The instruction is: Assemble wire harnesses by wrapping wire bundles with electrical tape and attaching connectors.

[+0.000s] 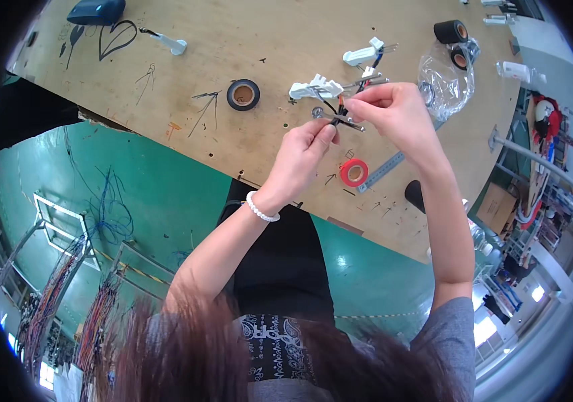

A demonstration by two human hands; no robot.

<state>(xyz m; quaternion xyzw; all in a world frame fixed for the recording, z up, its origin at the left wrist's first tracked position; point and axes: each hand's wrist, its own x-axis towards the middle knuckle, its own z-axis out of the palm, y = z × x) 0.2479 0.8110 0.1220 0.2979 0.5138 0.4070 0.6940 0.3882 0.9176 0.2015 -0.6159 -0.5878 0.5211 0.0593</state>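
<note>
Over the wooden table, my left hand (300, 151) pinches a short bundle of dark wires (344, 120) between thumb and forefinger. Thin metal-tipped ends stick out of the bundle to the right. Just above it, my right hand (397, 120) is closed in a pinch beside a short orange wire (341, 102); whatever lies between those fingertips is too small to make out. A white plastic connector (316, 88) sits at the bundle's far left side. Farther back lies another white connector (361, 55) with dark wires and metal pins.
A black tape roll (243, 95) lies left of my hands, a red tape roll (353, 173) and a steel ruler (384, 171) nearer me. At the right are black rolls (449, 31) and a clear plastic bag (446, 84). Another white connector (176, 45) lies far left. The table edge (199, 159) runs diagonally before me.
</note>
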